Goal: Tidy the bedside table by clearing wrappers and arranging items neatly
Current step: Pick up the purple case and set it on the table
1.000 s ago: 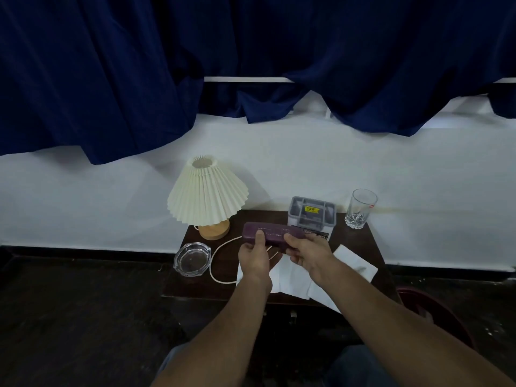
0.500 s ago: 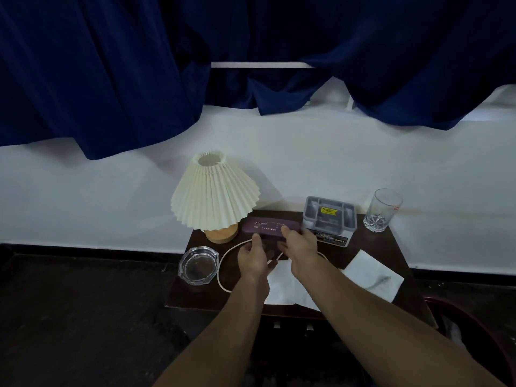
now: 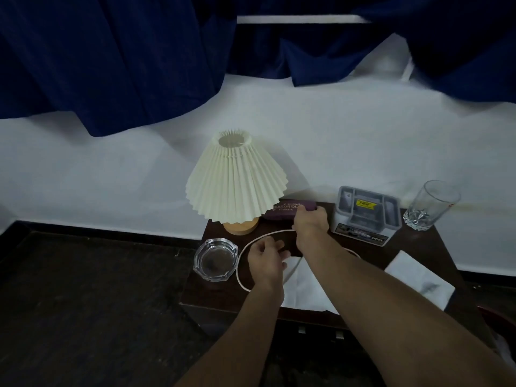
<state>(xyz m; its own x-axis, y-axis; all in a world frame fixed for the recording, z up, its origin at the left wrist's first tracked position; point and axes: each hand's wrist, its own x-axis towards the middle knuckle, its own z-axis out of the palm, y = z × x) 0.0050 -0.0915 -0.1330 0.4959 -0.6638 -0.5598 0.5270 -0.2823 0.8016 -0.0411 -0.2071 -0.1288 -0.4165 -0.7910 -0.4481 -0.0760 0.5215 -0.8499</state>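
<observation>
A purple glasses case (image 3: 282,212) lies at the back of the dark bedside table (image 3: 413,241), between the lamp and a grey organiser box (image 3: 365,212). My right hand (image 3: 310,222) rests on the case's right end, fingers curled around it. My left hand (image 3: 265,261) hovers lower, over the white lamp cord (image 3: 245,252), fingers apart and holding nothing. White tissue papers lie flat: one (image 3: 304,289) under my arms, another (image 3: 418,277) at the front right.
A cream pleated lamp (image 3: 236,180) stands at the back left. A clear glass ashtray (image 3: 215,259) sits at the left edge, a drinking glass (image 3: 430,205) at the back right corner. A red bin rim (image 3: 499,322) shows at the lower right.
The glasses case has moved back towards the wall, beside the lamp base. My left hand has let go of it and drawn back; my right hand stays on it.
</observation>
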